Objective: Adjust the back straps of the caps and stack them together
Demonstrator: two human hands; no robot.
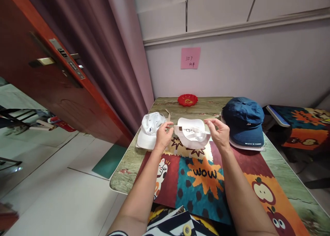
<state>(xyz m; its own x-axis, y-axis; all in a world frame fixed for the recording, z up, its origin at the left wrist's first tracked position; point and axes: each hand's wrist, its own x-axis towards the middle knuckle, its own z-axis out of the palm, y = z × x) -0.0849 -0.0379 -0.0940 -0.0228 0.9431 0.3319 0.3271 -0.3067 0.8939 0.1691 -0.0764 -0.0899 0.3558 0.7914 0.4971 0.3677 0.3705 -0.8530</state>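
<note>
A white cap (194, 142) hangs upturned above the mat between my hands, its inside and a narrow strap facing me. Dark lettering is printed within it. My left hand (164, 137) pinches the cap's left edge, near a small brown tab. At the other edge, the thumb and fingers of my right hand (219, 132) are closed on the cap; the exact grip point is small. Left of my left hand lies another white cap (147, 139) with a small dark emblem. Beyond my right hand sits a stack topped by a navy cap (243, 114), with a white brim beneath.
The wood-patterned table (123, 175) carries a colourful mat (190, 191) and a red scalloped dish (187, 100) at the back. A pink note (190, 58) is on the wall. A reddish door (64, 102) and purple curtain (118, 50) stand at the left.
</note>
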